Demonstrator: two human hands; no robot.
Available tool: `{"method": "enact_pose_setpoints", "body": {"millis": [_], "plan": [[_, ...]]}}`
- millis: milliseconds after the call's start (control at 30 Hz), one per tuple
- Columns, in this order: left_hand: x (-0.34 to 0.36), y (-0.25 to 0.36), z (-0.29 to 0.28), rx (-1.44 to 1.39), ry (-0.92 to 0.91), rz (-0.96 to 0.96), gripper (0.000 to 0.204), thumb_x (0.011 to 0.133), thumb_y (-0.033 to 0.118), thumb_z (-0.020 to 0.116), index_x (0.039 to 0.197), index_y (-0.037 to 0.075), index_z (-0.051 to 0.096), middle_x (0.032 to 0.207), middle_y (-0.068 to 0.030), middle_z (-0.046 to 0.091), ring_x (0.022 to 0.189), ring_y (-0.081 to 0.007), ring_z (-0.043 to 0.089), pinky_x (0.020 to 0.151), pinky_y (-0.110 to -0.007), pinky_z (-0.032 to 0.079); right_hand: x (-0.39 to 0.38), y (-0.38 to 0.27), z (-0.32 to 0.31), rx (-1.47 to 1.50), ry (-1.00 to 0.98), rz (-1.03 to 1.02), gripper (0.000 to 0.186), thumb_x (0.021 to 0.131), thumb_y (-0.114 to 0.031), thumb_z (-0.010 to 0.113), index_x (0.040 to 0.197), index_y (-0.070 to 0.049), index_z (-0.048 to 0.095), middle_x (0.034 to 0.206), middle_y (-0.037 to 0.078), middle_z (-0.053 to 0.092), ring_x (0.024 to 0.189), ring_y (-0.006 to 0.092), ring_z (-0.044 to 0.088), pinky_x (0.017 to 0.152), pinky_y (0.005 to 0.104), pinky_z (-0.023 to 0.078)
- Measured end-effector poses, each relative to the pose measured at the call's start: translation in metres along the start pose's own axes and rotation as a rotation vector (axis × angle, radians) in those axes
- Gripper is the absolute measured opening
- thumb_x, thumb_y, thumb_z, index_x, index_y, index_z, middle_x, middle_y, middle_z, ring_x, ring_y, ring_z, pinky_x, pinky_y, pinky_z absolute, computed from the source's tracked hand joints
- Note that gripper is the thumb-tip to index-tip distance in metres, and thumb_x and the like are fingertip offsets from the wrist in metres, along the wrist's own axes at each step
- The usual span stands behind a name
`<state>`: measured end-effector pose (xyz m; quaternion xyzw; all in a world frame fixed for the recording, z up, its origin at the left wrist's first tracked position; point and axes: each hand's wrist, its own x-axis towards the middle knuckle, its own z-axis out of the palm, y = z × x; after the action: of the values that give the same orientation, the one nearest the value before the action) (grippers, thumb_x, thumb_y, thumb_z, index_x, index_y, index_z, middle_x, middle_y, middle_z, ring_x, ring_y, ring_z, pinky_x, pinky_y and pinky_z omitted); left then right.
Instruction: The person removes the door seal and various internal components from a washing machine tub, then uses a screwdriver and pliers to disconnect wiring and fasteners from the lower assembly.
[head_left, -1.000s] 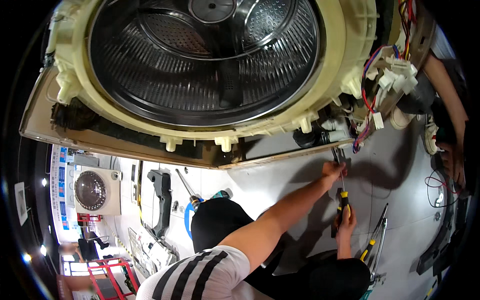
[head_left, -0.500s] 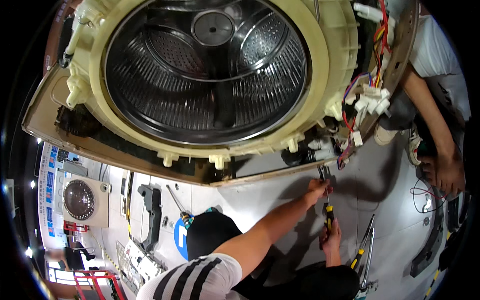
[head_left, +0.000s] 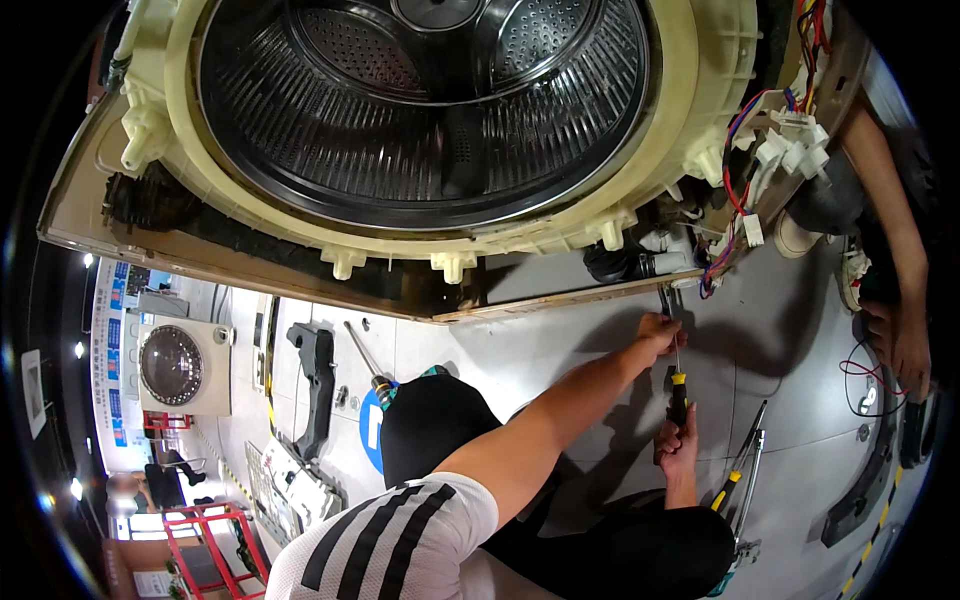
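Observation:
My left hand reaches under the front edge of an opened washing machine, fingers closed beside the screwdriver's metal shaft; slim dark metal shows above them, and I cannot make out exactly what they grip. My right hand grips the screwdriver's yellow-and-black handle, which points up toward that edge. The machine shows a steel drum in a cream plastic tub. Black hoses and wires with white connectors hang at its right.
Another person's arm and hand are at the far right, near wires. Tools lie right of my right hand. A black molded part and long screwdriver lie left on the tiled floor. A front-load washer and red rack stand beyond.
The view swung down, then back up. Both my hands keep their hold by the panel edge, with the screwdriver still upward. The other person's arm shifted slightly.

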<state>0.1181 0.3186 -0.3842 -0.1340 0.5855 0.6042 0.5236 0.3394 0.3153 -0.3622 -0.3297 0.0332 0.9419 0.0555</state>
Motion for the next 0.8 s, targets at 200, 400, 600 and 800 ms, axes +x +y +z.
{"method": "enact_pose_setpoints", "body": {"millis": [200,400,600,800], "plan": [[-0.007,0.009,0.003,0.195,0.073,0.06,0.015,0.086,0.015,0.06,0.084,0.001,0.058,0.075,-0.01,0.065,0.062,-0.0192,0.065,0.05,-0.029,0.051,0.005,0.022,0.017,-1.093,0.378,-0.759,0.041,0.091,-0.015,0.054,0.129,-0.003,0.043,0.067,-0.002,0.048,0.051,0.0047,0.04,0.047,0.0203,0.033],[-0.001,0.006,0.004,0.131,0.107,-0.016,0.011,0.088,0.014,0.055,0.087,0.004,0.056,0.077,-0.0096,0.065,0.068,-0.0203,0.066,0.054,-0.032,0.052,-0.002,0.002,0.017,-0.118,0.271,-0.095,0.042,0.091,-0.046,0.047,0.11,-0.009,0.053,0.067,0.005,0.051,0.052,0.0108,0.046,0.046,0.0239,0.037],[0.004,-0.002,-0.01,0.007,0.001,-0.016,0.018,0.087,0.017,0.059,0.087,-0.001,0.056,0.081,-0.0112,0.065,0.074,-0.0209,0.065,0.061,-0.029,0.055,0.003,0.017,0.022,-0.757,0.311,-0.552,0.036,0.093,-0.032,0.049,0.115,-0.004,0.052,0.069,0.001,0.051,0.051,0.0082,0.045,0.046,0.0217,0.036],[-0.007,0.014,-0.001,0.163,0.015,-0.022,0.016,0.09,0.015,0.053,0.089,-0.001,0.056,0.086,-0.0131,0.065,0.077,-0.0226,0.066,0.07,-0.032,0.055,0.002,0.014,0.016,-0.732,0.329,-0.578,0.038,0.091,-0.023,0.054,0.123,-0.005,0.046,0.079,0.006,0.059,0.059,0.0111,0.054,0.05,0.0236,0.042]]}}
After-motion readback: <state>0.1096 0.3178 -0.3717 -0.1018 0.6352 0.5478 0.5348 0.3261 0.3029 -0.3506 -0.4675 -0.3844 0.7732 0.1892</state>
